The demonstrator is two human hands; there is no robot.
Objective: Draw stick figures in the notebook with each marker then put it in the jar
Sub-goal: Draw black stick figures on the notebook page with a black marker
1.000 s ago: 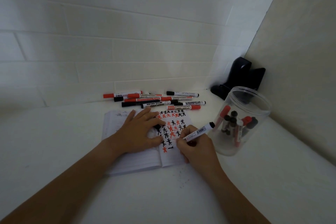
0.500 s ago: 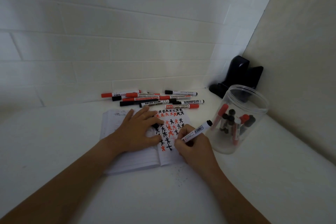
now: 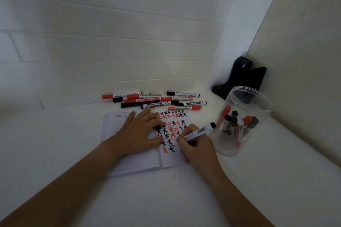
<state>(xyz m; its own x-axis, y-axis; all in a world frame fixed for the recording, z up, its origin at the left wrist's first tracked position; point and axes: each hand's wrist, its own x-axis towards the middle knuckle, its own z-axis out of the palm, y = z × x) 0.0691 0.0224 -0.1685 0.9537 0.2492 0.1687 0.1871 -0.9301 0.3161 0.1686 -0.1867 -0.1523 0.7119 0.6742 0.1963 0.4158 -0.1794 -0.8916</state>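
An open notebook (image 3: 132, 162) lies on the white surface, its right page covered with several small red and black stick figures (image 3: 173, 127). My left hand (image 3: 140, 132) lies flat on the notebook with fingers spread and a small black cap under its fingertips. My right hand (image 3: 195, 145) grips a black-ended white marker (image 3: 200, 131), its tip down on the right page near the lowest figures. A clear plastic jar (image 3: 258, 108) stands just right of the notebook with several red and black markers upright inside.
Several red and black whiteboard markers (image 3: 156, 100) lie in a pile behind the notebook against the tiled wall. A black object (image 3: 239, 77) stands in the corner behind the jar. A side wall rises on the right. Ink specks dot the surface below the notebook.
The marker tip has worked on the lowest row; a black figure has grown beside the red one at the bottom. The left hand has stayed flat on the notebook.
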